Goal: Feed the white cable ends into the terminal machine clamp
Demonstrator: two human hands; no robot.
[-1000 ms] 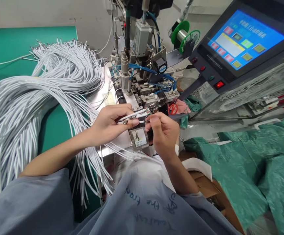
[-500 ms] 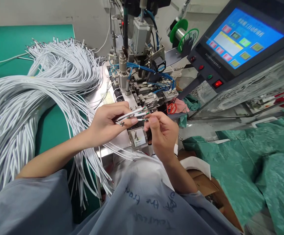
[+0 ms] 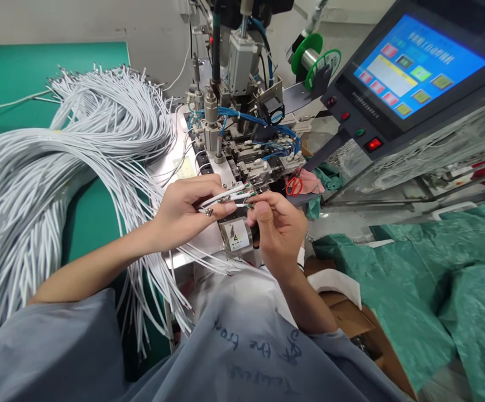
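Observation:
My left hand [image 3: 190,212] is closed on a few white cables [image 3: 229,193], whose ends with thin coloured wires point right. A small metal connector [image 3: 209,212] sticks out below its fingers. My right hand [image 3: 279,229] is pinched at the cable ends, thumb against index finger; what lies between those fingertips is too small to make out. Both hands are over the front of a machine [image 3: 246,151] with metal clamps and blue tubes. Just below the cables is a block with a white label [image 3: 236,234].
A large bundle of white cables [image 3: 28,173] covers the green table [image 3: 8,67] at left. Right of the machine are a solder spool [image 3: 309,58], a lit screen [image 3: 418,67], red-handled scissors [image 3: 294,186] and a pink cloth [image 3: 311,181]. Green sheeting [image 3: 405,290] lies at right.
The view has shifted very slightly. Both hands keep nearly the same pose at the cables.

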